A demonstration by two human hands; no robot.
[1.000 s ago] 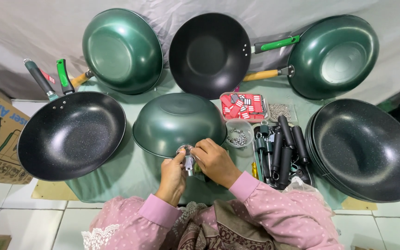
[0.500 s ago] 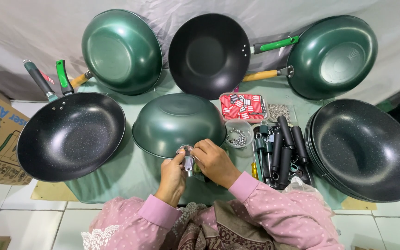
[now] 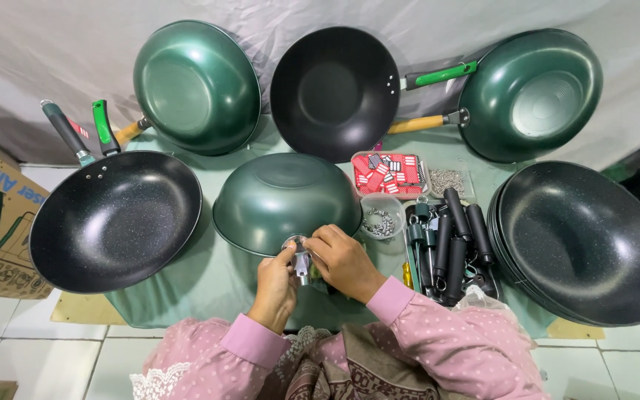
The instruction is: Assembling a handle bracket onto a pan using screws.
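Since the earlier frame almost nothing has moved; our hands stay at the near rim of the overturned dark green metal wok (image 3: 284, 198). Our left hand (image 3: 275, 285) and right hand (image 3: 344, 261) both pinch a small silver metal handle bracket (image 3: 302, 262) with clenched fingers, touching the wok rim at the near middle of the green surface (image 3: 216, 285). We judge the bracket light, stiff and a little slippery, best gripped by its sides. The wok looks heavy. Black handles (image 3: 450, 241) lie right.
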